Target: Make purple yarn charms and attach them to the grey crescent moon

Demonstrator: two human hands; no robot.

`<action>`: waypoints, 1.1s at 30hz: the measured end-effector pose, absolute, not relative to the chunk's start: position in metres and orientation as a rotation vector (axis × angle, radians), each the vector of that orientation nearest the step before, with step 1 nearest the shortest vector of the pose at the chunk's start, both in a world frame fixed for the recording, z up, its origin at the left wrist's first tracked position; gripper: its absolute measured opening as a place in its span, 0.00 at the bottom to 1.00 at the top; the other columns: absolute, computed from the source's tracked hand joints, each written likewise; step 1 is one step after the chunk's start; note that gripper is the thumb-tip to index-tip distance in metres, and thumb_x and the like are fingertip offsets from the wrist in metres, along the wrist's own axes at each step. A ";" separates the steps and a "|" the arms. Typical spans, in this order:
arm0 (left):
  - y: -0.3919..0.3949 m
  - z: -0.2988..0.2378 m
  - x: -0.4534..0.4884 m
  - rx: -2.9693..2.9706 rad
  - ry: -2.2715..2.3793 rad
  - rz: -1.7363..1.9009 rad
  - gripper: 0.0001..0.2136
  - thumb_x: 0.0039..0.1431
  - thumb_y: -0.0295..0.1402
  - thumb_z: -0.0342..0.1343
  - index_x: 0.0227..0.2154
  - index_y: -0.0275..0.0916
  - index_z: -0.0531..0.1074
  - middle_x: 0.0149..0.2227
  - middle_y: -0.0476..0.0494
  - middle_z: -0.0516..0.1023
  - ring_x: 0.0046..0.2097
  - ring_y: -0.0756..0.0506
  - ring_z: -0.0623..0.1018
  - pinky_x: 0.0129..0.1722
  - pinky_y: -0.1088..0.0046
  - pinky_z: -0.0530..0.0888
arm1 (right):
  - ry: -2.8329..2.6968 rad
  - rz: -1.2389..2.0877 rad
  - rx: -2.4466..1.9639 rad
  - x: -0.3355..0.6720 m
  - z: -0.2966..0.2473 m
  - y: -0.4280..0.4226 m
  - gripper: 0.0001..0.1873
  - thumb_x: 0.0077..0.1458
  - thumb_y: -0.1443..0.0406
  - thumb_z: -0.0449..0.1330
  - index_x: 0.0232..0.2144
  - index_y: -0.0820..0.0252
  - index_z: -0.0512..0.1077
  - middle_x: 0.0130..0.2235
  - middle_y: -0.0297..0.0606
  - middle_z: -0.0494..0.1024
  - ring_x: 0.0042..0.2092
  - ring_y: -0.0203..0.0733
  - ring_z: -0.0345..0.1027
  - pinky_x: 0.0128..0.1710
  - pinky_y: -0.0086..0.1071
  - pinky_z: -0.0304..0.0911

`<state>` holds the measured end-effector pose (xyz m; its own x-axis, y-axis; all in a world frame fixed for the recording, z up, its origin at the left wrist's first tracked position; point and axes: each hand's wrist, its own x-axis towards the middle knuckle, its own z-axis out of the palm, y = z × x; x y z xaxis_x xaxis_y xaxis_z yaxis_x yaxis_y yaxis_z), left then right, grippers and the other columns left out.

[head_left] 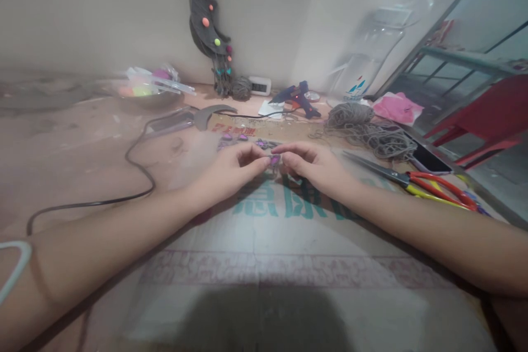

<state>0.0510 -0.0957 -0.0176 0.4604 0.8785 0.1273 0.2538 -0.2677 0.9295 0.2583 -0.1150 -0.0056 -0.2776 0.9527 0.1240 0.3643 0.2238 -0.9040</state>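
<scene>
Between my two hands, above the printed cardboard sheet (256, 242), is a small grey yarn piece with a purple centre (275, 160). My left hand (239, 168) pinches its left side between thumb and index finger. On its right side, the thumb and fingers of my right hand (309, 165) close in a pinch at the edge. Just beyond my fingertips lie several similar purple-and-grey pieces (243, 137), partly hidden by my left hand. Fine details of the held piece are blurred.
Red-and-yellow-handled scissors (441, 190) lie right, near grey yarn (371, 132) and a phone (424, 148). Behind are a glue gun (299, 100), a plastic jug (367, 60) and a bowl of colourful bits (148, 96). A black cord (140, 168) crosses the left side.
</scene>
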 end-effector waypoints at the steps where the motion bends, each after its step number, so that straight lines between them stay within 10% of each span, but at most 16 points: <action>1: -0.095 -0.018 0.051 1.773 0.971 0.830 0.11 0.59 0.41 0.57 0.31 0.36 0.72 0.30 0.47 0.74 0.31 0.49 0.72 0.32 0.72 0.68 | -1.766 1.037 -1.231 0.258 -0.006 -0.115 0.15 0.56 0.56 0.60 0.39 0.61 0.77 0.28 0.33 0.74 0.28 0.33 0.63 0.28 0.29 0.59; 33: -0.094 -0.022 0.050 1.798 0.879 0.850 0.10 0.61 0.36 0.56 0.41 0.37 0.76 0.38 0.45 0.79 0.37 0.48 0.76 0.39 0.70 0.72 | -1.844 0.943 -1.260 0.258 -0.009 -0.115 0.13 0.55 0.57 0.61 0.31 0.61 0.75 0.27 0.32 0.73 0.28 0.34 0.62 0.29 0.29 0.58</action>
